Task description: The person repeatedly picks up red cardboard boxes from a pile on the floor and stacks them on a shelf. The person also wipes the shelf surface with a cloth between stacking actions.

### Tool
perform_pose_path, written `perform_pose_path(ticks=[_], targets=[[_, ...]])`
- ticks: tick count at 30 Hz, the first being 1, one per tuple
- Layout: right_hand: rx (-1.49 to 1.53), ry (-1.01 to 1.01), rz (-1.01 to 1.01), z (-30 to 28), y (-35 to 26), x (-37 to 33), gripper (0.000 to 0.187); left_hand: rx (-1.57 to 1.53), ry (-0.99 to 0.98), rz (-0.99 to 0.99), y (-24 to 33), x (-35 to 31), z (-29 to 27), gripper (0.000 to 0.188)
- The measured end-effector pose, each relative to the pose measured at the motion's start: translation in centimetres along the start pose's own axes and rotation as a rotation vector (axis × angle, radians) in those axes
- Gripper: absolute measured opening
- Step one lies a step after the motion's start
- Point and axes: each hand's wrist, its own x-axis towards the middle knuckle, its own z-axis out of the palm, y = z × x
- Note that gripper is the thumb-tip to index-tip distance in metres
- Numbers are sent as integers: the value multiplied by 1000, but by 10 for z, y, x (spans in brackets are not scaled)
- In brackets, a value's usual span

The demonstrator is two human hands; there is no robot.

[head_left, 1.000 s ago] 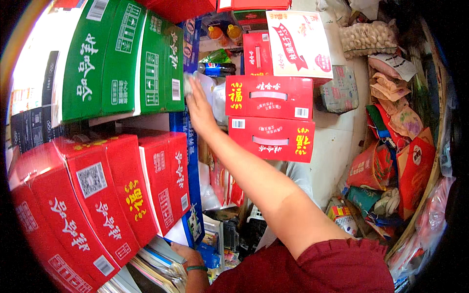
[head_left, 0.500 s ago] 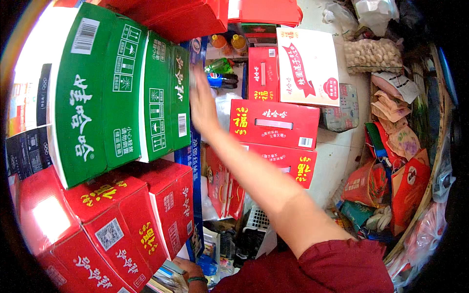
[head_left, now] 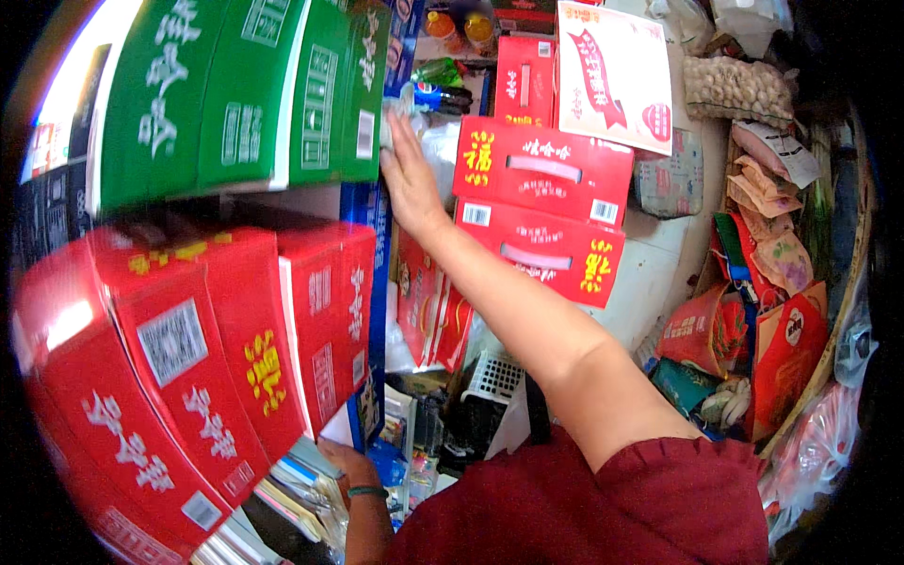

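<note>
My right arm reaches up across the middle. At its end, my right hand (head_left: 412, 184) lies along the blue shelf edge (head_left: 375, 221), its fingers stretched over a pale, crumpled cloth (head_left: 399, 102) that shows at the fingertips and thumb side. Just left of that hand stand green cartons (head_left: 268, 104) with white lettering. Below them are red cartons (head_left: 221, 405) with yellow and white characters. My left hand (head_left: 347, 460), with a dark band at the wrist, is low beside the lower corner of the red cartons; its fingers are mostly hidden.
Red gift boxes with handles (head_left: 539, 174) and a white carton (head_left: 617, 80) stand right of my arm. Bottles (head_left: 441, 97) are on the far side. A white plastic basket (head_left: 494, 377) sits below my forearm. Bagged goods (head_left: 739, 89) and red bags (head_left: 791, 363) line the right side.
My right hand has come down and nearer along the shelf edge, and the pale cloth now shows under it. The view has shifted, so the green cartons sit higher in the picture.
</note>
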Motion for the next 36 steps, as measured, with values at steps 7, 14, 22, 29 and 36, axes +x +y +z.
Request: perform_pose_path(ticks=[7,14,22,29,36], targets=[[39,-130,219,33,-25,-155,56,-642,-203,-268,49,-5,12,50],[13,-196,352,68,-80,-296,64,-714,-233,-177,50,-2,20,47],[-62,-368,403,60,-94,-336,60,-630,-90,-151,46,-4,23,46],[-16,-186,182,46,-56,-271,54,-539,1,-115,47,-7,26,42],[-79,-253,341,50,-65,-324,44,-535,68,-165,73,-17,20,44]])
